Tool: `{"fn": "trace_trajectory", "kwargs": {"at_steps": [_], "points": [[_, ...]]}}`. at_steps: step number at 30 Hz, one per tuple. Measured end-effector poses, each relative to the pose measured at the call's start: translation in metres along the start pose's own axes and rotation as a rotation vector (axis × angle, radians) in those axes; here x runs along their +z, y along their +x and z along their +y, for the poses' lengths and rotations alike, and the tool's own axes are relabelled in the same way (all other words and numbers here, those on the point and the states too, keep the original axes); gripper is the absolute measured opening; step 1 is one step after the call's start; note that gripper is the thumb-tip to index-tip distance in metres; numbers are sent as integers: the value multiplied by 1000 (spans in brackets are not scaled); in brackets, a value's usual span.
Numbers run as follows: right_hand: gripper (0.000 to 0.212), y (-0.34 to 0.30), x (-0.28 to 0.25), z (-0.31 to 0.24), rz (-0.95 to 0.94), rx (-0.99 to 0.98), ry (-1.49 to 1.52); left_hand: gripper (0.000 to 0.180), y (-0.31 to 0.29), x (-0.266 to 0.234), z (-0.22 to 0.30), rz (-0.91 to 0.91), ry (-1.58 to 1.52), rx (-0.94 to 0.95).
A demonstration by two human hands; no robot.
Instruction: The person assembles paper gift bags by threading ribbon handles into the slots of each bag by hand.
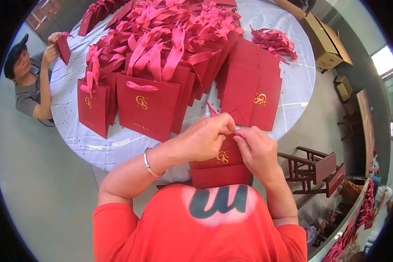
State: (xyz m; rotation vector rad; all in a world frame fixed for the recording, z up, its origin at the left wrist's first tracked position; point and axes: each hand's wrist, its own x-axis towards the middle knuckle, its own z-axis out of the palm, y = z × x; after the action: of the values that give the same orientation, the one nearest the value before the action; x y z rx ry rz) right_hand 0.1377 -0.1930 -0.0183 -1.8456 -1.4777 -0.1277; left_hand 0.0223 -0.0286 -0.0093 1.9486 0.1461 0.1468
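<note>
A dark red paper gift bag (218,174) with a gold emblem lies flat at the table's near edge, close to my body. Over its upper part, my left hand (204,136) and my right hand (258,149) meet with fingers pinched together. Between the fingertips shows a small end of red ribbon (236,132); the rest is mostly hidden by my fingers. Just beyond my hands lies a stack of flat red bags (255,83). To the left stand finished-looking bags (147,107) in rows, pink ribbon handles upright.
A loose heap of pink ribbons (275,43) lies on the white-covered round table (294,94). Across at the left, a person (30,83) holds a small red bag (63,49). Another person's arm (291,8) reaches in at the far right. Wooden stools (316,168) and a cardboard box (321,41) stand to the right.
</note>
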Motion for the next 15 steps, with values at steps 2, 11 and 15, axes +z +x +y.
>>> {"fn": "trace_trajectory", "kwargs": {"at_steps": [2,11,15], "points": [[14,-3,0,-4,-26,55,-61,22,-1,-2,-1,-9,43,-12],[11,2,-5,-5,-51,43,-124,15,-5,-36,17,-93,421,101],[11,4,-3,-6,-61,32,-98,18,-3,-52,15,-209,270,6]]}}
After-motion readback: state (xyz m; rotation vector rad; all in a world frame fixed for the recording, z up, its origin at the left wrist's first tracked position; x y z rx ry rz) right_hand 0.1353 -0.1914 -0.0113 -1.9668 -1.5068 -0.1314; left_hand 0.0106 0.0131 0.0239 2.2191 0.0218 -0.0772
